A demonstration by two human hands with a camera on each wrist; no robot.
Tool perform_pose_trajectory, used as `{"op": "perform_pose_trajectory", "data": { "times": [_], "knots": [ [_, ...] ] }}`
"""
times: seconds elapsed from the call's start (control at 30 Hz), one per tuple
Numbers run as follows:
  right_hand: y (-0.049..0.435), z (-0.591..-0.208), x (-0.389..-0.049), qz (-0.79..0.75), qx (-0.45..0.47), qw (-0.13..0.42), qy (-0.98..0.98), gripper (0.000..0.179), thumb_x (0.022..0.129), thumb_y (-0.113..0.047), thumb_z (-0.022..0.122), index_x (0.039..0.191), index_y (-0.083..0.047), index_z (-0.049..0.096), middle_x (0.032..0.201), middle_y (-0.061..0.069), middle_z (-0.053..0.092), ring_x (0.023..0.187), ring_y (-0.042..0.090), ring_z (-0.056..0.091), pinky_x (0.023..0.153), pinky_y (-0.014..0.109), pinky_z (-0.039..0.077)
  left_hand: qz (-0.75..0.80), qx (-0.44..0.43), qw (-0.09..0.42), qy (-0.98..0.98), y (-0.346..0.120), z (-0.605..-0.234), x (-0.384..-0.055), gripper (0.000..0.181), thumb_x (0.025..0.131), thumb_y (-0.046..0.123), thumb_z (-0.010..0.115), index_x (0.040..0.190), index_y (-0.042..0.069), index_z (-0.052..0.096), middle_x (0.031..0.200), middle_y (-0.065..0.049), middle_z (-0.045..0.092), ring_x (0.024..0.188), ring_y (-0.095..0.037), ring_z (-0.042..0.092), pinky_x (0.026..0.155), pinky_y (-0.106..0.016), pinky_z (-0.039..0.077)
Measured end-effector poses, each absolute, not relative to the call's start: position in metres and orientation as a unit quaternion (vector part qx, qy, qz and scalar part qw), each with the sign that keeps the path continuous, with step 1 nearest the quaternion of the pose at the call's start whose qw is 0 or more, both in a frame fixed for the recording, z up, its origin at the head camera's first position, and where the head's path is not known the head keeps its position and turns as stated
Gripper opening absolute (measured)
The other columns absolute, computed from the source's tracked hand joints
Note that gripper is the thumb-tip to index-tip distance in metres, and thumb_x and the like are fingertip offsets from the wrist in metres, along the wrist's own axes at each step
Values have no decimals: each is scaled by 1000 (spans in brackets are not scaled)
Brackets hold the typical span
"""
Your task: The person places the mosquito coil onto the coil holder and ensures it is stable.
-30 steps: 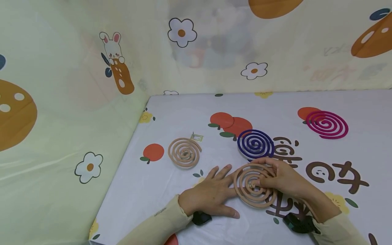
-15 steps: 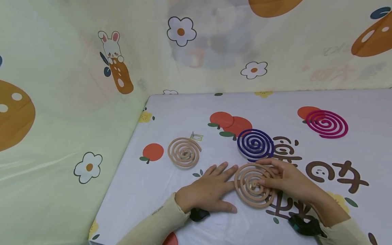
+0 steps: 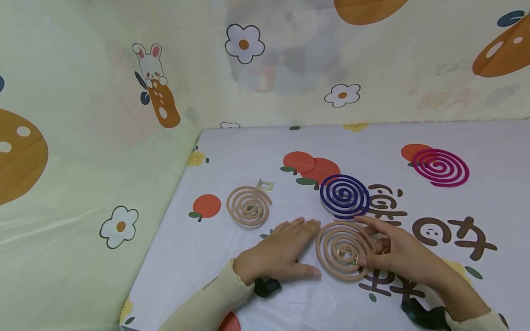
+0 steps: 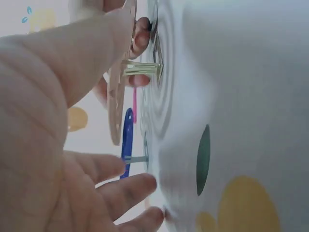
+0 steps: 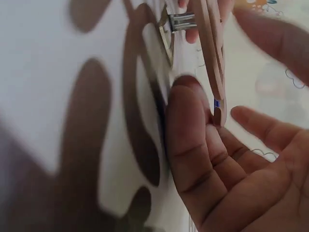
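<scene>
A tan mosquito coil [image 3: 344, 261] rests on a small metal stand [image 4: 142, 68], raised a little above the patterned cloth. My left hand [image 3: 278, 252] is at its left, palm down, fingers extended and the thumb pointing towards it. At the right rim is my right hand [image 3: 399, 250], fingers loosely bent around the edge. The right wrist view shows its thumb apart from the coil [image 5: 211, 53], some fingers lying low beside the rim; whether these touch it I cannot tell. Just behind, a dark blue mosquito coil [image 3: 345, 195] also stands raised.
Another tan mosquito coil [image 3: 250, 206] lies to the left, with a metal stand [image 3: 266, 185] behind it. A pink mosquito coil [image 3: 441, 167] is at the back right. Printed cloth walls [image 3: 281, 105] rise at the back and left.
My right hand has let go of the tan coil's middle and drawn back to the right. The left hand's fingers have slid out from under the coil, leftward.
</scene>
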State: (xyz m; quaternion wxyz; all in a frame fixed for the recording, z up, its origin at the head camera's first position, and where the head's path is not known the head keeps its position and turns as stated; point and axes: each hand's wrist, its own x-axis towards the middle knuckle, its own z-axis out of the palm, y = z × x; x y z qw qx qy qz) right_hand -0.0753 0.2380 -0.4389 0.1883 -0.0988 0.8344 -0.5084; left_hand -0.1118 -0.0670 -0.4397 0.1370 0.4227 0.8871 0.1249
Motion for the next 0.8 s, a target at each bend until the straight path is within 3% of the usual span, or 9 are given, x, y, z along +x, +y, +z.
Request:
{"op": "perform_pose_trajectory", "data": {
  "times": [0.13,0.2,0.27,0.37,0.43,0.5,0.6,0.8],
  "knots": [
    [238,-439,-67,-475,-118,175,854,107,76,-27,95,162,-12,34,114,13,63,87,17,63,65,30,57,128,416,126,891,-64,-440,-111,102,93,67,66,166,11,23,170,-2,31,157,-29,28,124,-51,28],
    [238,-439,-65,-461,-137,167,861,113,71,-27,97,163,-10,33,128,17,59,92,19,61,68,28,56,128,415,123,892,-62,-440,-111,102,92,68,66,166,11,24,169,-2,32,157,-28,29,124,-52,28],
    [238,-440,-63,-428,-154,158,876,118,67,-31,99,162,-10,34,141,20,54,106,25,61,80,27,56,125,415,119,893,-61,-441,-110,100,92,69,65,165,12,26,169,-1,33,156,-28,29,123,-53,28],
    [235,-441,-64,-386,-175,139,895,121,63,-32,101,161,-6,35,158,22,42,130,40,53,103,18,43,121,411,117,896,-60,-441,-109,97,93,69,64,164,13,29,168,-1,34,156,-27,29,123,-54,28],
    [234,-441,-64,-369,-183,125,903,121,62,-31,102,160,-3,37,159,22,42,142,44,44,109,13,28,120,408,115,898,-59,-441,-109,95,93,69,64,164,14,32,168,-2,35,157,-27,29,123,-54,27],
    [232,-441,-64,-368,-191,107,904,118,62,-27,102,158,0,39,157,23,45,140,43,47,106,7,23,120,405,114,899,-59,-441,-109,94,93,68,64,163,14,33,168,-2,35,157,-27,29,124,-55,27],
    [229,-441,-64,-363,-200,87,906,114,62,-26,101,156,2,42,151,22,51,132,36,54,102,5,29,122,401,107,902,-59,-441,-109,92,93,68,66,162,15,36,167,-3,37,156,-27,30,123,-56,27],
    [224,-438,-66,-359,-197,94,907,112,63,-24,101,155,2,43,145,20,55,114,22,57,91,22,51,135,398,96,902,-61,-442,-109,89,91,64,71,158,14,41,164,-5,42,153,-28,35,123,-54,28]
  ]
}}
